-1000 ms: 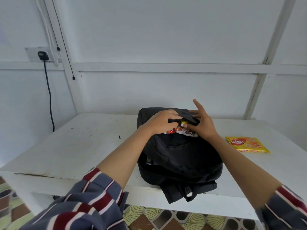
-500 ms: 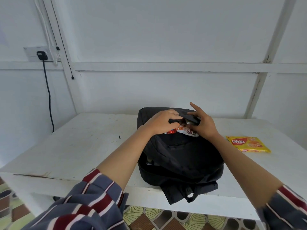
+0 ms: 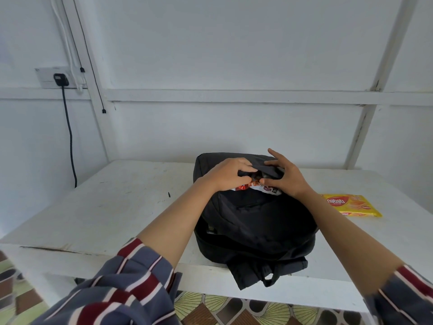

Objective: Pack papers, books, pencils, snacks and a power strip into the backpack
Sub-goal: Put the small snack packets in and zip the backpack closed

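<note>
A black backpack (image 3: pixel 255 221) lies flat on the white table (image 3: pixel 112 207), its straps hanging over the front edge. A red and white snack packet (image 3: pixel 257 186) sticks halfway out of the pocket opening near the bag's far end. My left hand (image 3: pixel 228 175) grips the black flap of the pocket, fingers curled over its edge. On the other side my right hand (image 3: pixel 287 178) pinches the packet against the opening, the index finger raised. A yellow wafer packet (image 3: pixel 350 205) lies on the table to the right of the bag.
A white wall runs close behind the table. A black plug (image 3: pixel 61 79) sits in a wall socket at the left, its cable hanging down. Patterned floor tiles (image 3: pixel 234 310) show below the table's front edge.
The snack packet has sunk a little deeper into the pocket. My right hand has shifted slightly over the opening, and the flap has come further down over the packet.
</note>
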{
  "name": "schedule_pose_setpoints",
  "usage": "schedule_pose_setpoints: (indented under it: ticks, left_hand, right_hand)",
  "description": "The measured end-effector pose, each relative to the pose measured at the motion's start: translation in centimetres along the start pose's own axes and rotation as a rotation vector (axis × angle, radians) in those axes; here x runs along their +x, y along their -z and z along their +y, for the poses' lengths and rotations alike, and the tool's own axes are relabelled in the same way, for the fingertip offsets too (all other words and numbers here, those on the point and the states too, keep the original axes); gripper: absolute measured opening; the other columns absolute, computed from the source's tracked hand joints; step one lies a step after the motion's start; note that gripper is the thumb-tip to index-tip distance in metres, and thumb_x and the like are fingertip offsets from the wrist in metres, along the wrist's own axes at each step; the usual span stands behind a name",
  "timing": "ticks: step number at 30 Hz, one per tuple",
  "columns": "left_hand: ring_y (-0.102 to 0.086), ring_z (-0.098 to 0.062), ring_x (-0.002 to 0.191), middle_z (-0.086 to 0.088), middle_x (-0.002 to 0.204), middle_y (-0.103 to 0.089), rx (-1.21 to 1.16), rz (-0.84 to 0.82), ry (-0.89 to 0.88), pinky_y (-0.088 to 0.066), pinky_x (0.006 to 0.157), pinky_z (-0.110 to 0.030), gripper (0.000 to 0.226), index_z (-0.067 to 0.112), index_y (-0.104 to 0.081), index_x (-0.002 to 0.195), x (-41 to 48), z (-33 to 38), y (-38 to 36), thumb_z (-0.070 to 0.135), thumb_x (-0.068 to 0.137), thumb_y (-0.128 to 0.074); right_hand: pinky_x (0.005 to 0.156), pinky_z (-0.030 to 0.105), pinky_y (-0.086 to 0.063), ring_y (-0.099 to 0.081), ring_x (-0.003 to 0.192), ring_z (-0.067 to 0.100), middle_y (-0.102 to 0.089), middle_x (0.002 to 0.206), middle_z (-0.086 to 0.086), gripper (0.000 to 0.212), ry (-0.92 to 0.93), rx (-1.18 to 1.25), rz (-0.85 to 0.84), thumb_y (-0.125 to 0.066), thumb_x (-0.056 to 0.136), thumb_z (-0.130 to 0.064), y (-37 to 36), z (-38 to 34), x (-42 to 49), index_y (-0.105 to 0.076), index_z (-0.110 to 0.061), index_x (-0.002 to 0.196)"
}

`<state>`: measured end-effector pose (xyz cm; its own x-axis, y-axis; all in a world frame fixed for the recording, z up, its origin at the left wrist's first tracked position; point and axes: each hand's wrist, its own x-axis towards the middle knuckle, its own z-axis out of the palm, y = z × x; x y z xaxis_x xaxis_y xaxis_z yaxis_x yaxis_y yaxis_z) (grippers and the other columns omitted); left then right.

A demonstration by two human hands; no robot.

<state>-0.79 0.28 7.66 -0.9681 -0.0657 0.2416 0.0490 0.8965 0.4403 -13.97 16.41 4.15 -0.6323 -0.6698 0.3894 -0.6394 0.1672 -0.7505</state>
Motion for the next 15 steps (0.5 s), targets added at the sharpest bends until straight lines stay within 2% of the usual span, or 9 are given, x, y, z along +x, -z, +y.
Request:
schedule_pose_setpoints:
  ticks: [3, 7, 12, 15]
  left_hand:
    - [-0.044, -0.017, 0.125, 0.0, 0.136, -0.05, -0.001, -0.013, 0.009, -0.036, 0.107, -0.042, 0.038, 0.021, -0.058, 0.128, -0.2, 0.2, 0.0, 0.019, 0.09, -0.055]
    - [-0.046, -0.016, 0.122, 0.001, 0.133, -0.051, -0.014, -0.02, 0.014, -0.038, 0.105, -0.04, 0.038, 0.019, -0.059, 0.127, -0.4, 0.3, 0.0, 0.019, 0.089, -0.057]
    - [-0.043, -0.011, 0.124, 0.005, 0.133, -0.049, -0.099, 0.013, 0.01, -0.034, 0.108, -0.038, 0.021, 0.019, -0.072, 0.105, -0.5, 0.4, -0.3, 0.019, 0.087, -0.061]
    - [-0.041, -0.012, 0.128, 0.006, 0.14, -0.047, -0.128, -0.002, -0.015, -0.031, 0.11, -0.039, 0.015, 0.016, -0.075, 0.092, -0.5, 1.0, -0.5, 0.021, 0.087, -0.062]
  right_hand:
    - [0.098, 0.027, -0.041, -0.054, 0.11, 0.012, -0.063, 0.115, -0.001, 0.079, 0.031, -0.096, 0.078, -0.077, 0.071, -0.006, -0.6, 0.3, 0.3, -0.041, -0.026, 0.139]
    - [0.096, 0.033, -0.044, -0.058, 0.11, 0.021, -0.065, 0.113, 0.001, 0.07, 0.089, -0.225, 0.128, -0.075, 0.074, -0.007, -1.0, 0.3, 0.5, -0.046, -0.022, 0.136]
    - [0.105, 0.032, -0.038, -0.048, 0.122, 0.013, -0.054, 0.13, -0.005, 0.092, -0.024, -0.066, -0.021, -0.083, 0.065, -0.014, 0.2, 0.3, -0.2, -0.035, -0.033, 0.141]
    - [0.108, 0.031, -0.031, -0.039, 0.13, 0.01, -0.047, 0.139, -0.005, 0.09, -0.06, -0.026, -0.067, -0.081, 0.07, -0.016, 1.2, -0.1, -1.1, -0.031, -0.032, 0.143]
